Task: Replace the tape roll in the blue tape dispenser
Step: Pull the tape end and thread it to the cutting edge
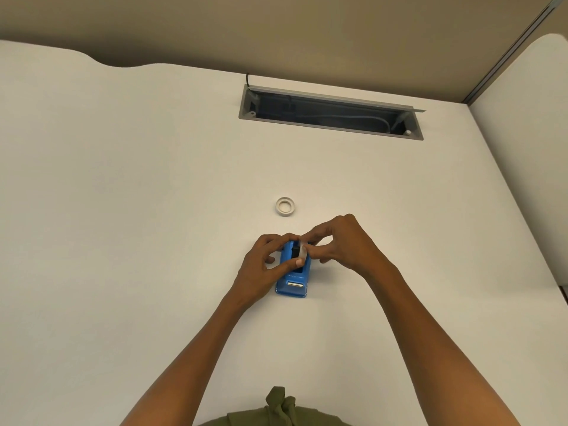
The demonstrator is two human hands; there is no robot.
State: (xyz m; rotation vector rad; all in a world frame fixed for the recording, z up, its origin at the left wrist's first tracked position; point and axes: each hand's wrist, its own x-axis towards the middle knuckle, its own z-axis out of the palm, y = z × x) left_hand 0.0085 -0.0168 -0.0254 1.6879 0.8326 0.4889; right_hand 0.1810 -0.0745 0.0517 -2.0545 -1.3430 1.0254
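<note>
The blue tape dispenser (292, 279) stands on the white desk (123, 210), its metal cutter end towards me. My left hand (264, 265) grips its left side, thumb lying across the top. My right hand (341, 241) pinches a pale tape roll (302, 252) with a black hub, which is partly inside the dispenser's slot. A second white tape roll (285, 206) lies flat on the desk just beyond the hands, untouched.
An open grey cable tray (330, 113) with cables inside is sunk into the desk at the back. A partition wall runs behind the desk and along the right side. My green garment (279, 410) shows at the bottom edge.
</note>
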